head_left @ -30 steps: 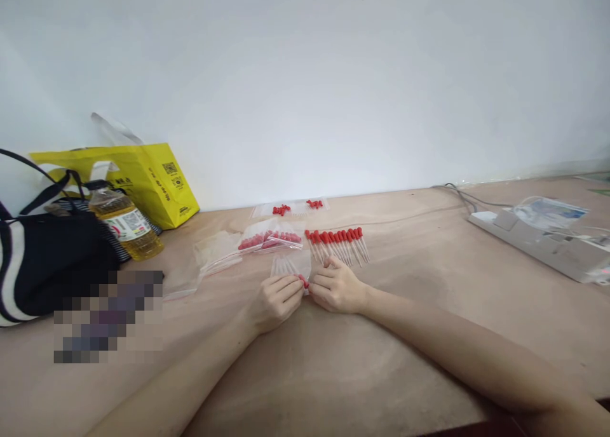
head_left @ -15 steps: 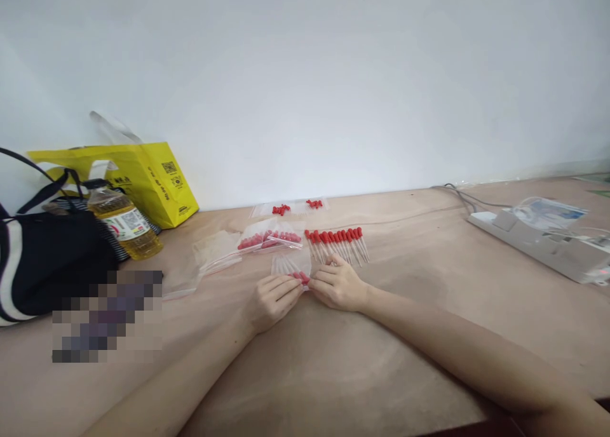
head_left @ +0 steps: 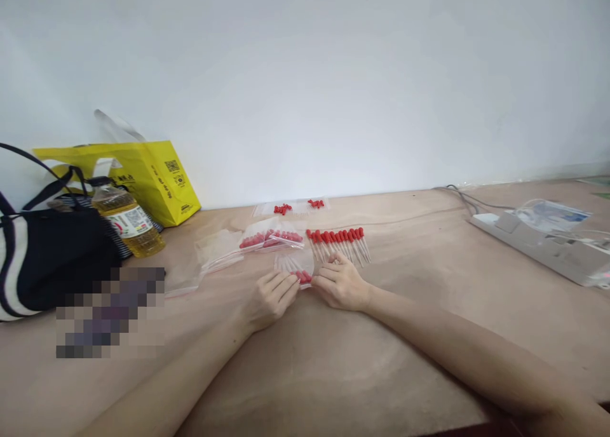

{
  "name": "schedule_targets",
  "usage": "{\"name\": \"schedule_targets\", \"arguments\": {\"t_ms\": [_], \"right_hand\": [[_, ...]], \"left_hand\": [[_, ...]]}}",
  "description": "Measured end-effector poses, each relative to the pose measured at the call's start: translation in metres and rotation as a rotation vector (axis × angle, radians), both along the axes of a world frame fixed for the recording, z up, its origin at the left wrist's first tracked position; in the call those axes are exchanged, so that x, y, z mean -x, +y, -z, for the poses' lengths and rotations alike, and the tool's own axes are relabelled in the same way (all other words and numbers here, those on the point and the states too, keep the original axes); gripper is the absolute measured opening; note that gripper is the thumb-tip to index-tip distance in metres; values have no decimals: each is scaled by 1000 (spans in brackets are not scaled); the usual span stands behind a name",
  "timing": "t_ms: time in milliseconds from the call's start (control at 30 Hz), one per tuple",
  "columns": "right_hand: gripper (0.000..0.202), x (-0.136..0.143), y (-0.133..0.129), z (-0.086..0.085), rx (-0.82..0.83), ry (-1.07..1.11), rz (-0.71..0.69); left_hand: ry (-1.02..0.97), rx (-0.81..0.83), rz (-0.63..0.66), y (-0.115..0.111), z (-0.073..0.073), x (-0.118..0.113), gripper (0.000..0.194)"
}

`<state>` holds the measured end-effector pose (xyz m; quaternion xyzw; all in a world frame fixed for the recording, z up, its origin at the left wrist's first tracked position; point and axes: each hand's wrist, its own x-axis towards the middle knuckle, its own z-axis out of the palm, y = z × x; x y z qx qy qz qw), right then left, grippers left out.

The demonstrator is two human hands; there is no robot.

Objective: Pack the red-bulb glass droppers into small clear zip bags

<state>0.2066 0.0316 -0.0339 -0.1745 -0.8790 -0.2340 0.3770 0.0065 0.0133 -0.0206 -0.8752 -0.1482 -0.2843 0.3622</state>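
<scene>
A small clear zip bag [head_left: 294,260] with several red-capped droppers inside lies at the middle of the table, its red caps toward me. My left hand [head_left: 275,297] pinches the near left corner of this bag. At the near right corner, the closed fingers of my right hand [head_left: 340,283] grip the bag's edge. Just beyond my right hand is a row of loose droppers with red caps [head_left: 339,236], their clear stems pointing toward me. Filled bags with red caps [head_left: 271,236] lie overlapping behind the held bag. Flat clear bags [head_left: 220,249] rest to the left.
Two more groups of red-capped droppers [head_left: 283,209] lie near the wall. On the left stand a yellow bag [head_left: 176,192], an oil bottle [head_left: 131,221] and a black bag [head_left: 61,253], with a pixelated item in front. A white power strip [head_left: 538,246] with cables lies right.
My left hand has shifted slightly away from my right hand, so more of the bag's near edge and red caps shows. The whole view has moved a little.
</scene>
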Motion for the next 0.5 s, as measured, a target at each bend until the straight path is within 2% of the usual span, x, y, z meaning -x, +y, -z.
{"name": "schedule_targets", "arguments": {"t_ms": [267, 500], "right_hand": [[23, -1, 1, 0, 64, 42, 8], [22, -2, 2, 1, 109, 38, -2]], "left_hand": [[20, -55, -99, -1, -5, 27, 26], [16, -32, -190, 2, -8, 40, 27]]}}
